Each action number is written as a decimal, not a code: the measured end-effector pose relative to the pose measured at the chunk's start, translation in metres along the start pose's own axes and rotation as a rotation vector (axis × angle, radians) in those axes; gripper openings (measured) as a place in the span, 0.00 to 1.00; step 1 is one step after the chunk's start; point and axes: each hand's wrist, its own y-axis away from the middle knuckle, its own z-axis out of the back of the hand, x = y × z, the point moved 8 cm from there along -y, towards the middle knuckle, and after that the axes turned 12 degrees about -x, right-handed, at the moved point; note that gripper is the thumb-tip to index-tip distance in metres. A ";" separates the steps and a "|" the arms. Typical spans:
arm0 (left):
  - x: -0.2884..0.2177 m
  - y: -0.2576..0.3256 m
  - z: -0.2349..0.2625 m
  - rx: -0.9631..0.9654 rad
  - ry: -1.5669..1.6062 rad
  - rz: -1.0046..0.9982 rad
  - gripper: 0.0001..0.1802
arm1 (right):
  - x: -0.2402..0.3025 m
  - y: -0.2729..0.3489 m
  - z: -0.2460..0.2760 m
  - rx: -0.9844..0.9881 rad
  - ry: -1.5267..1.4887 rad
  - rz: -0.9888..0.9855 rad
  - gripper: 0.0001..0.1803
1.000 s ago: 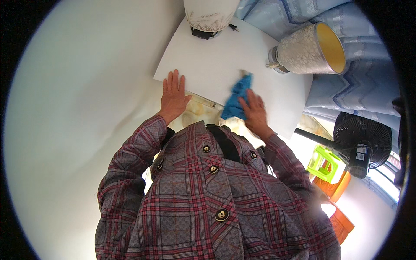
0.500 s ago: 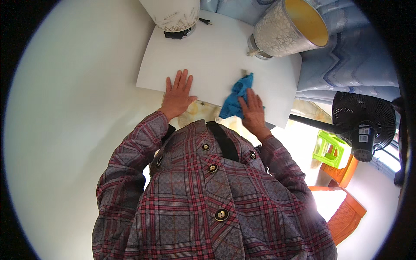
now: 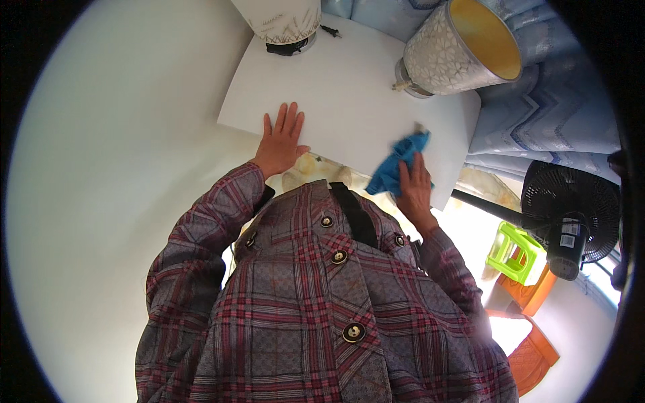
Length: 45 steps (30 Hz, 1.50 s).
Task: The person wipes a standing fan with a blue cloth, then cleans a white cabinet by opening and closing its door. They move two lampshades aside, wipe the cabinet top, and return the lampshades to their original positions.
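Blue cloth (image 3: 398,166) lies bunched on the white tabletop (image 3: 349,87), pinned under the fingers of the right hand (image 3: 413,185) near the table's near edge. Left of the cloth, well apart from it, the left hand (image 3: 281,142) rests palm-down on the same surface, fingers extended and slightly spread, holding nothing; its wrist crosses the near edge of the tabletop. Beyond the left hand, at the far edge, stands a white lamp base (image 3: 282,20) on a dark foot, with a small dark plug (image 3: 329,30) lying just beside it. The right hand lies flat over the near part of the cloth, fingers pressed down on the fabric rather than curled around it; the far end of the cloth projects past the fingertips toward the middle of the table. Beyond and to the right of the right hand, a patterned silver lampshade (image 3: 457,47) with a yellow inside lies tilted on the table's far right corner. Further right, off the table, hangs a blue zigzag curtain (image 3: 544,121). Below it stands a black fan (image 3: 571,208), and near its base are a green stool (image 3: 514,252) and an orange stool (image 3: 534,356). Both forearms wear plaid sleeves (image 3: 215,228).
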 end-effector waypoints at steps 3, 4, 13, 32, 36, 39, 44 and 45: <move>-0.003 -0.002 0.004 -0.028 0.011 0.006 0.46 | 0.006 -0.026 -0.010 0.046 0.006 0.101 0.33; -0.003 -0.002 0.004 -0.012 0.037 0.026 0.47 | 0.002 -0.028 -0.008 0.046 0.041 0.090 0.34; -0.024 0.012 0.007 0.077 0.093 0.095 0.48 | 0.011 -0.065 -0.022 0.065 0.037 0.198 0.37; -0.056 0.045 0.006 0.028 0.099 0.110 0.51 | 0.065 -0.090 -0.039 0.157 0.029 0.439 0.38; -0.060 0.048 0.007 0.022 0.113 0.152 0.52 | 0.093 -0.074 -0.046 0.216 -0.024 0.541 0.37; -0.068 0.058 0.006 0.045 0.170 0.119 0.49 | 0.076 -0.044 -0.034 0.297 0.048 0.571 0.40; -0.055 0.093 0.007 0.021 0.259 0.189 0.50 | 0.018 -0.012 -0.014 0.338 0.178 0.297 0.46; -0.052 0.100 0.005 0.021 0.278 0.224 0.50 | 0.022 -0.010 -0.009 0.257 0.155 0.361 0.48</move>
